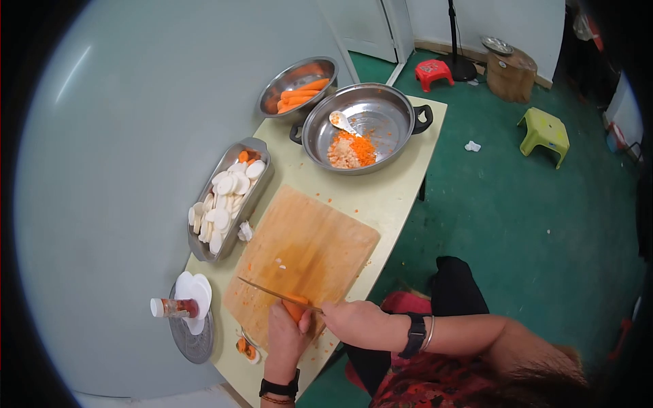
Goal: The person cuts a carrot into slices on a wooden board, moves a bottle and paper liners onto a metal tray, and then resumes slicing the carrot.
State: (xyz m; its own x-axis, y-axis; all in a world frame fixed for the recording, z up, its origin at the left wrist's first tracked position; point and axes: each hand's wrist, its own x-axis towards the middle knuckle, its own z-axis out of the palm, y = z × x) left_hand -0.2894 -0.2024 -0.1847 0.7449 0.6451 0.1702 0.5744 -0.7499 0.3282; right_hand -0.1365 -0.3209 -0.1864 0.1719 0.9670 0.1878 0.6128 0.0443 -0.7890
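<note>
My left hand (287, 333) is closed round a carrot (295, 309) near the front edge of the wooden cutting board (309, 238). In my right hand (343, 318) is the handle of a knife (272, 291). Its blade lies across the carrot and points to the left over the board. A few small white bits (280, 264) rest on the board, and a darker damp patch marks its middle. My left fingertips are partly hidden behind the blade and the carrot.
A steel pan (391, 160) holds chopped orange and pale bits with a spoon (342, 122). Behind it stands a bowl of carrots (299, 97). A metal tray (255, 197) of white slices is left of the board, near a spice jar (173, 308). Stools (546, 132) stand on the floor.
</note>
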